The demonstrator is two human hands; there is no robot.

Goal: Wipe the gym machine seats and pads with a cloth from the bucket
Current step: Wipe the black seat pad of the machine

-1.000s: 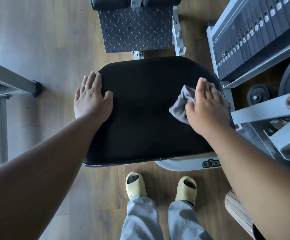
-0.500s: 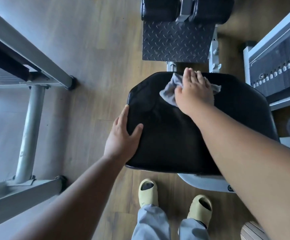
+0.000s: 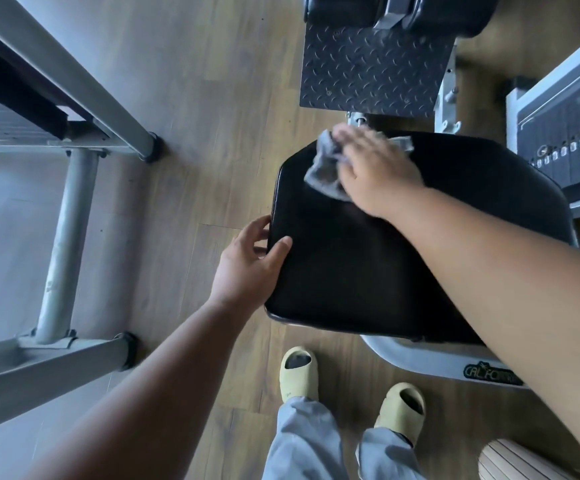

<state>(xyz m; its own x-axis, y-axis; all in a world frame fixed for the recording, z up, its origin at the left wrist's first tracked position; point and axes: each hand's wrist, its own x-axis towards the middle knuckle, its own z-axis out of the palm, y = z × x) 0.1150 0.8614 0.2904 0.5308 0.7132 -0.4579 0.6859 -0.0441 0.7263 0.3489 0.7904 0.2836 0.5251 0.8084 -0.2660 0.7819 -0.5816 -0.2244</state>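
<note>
Currently the grey cloth (image 3: 326, 168) is pressed flat under the right hand (image 3: 373, 168), fingers straight, at the 11 o'clock corner of the black seat (image 3: 402, 258). That seat's 9 o'clock edge is gripped by the left hand (image 3: 247, 268), thumb on top and fingers curled over the side. Unwiped padding probably lies toward 4 o'clock from the cloth, nearer the right arm; the seat's long axis runs 9 to 3.

Head view, steeply downward, seemingly close.
</note>
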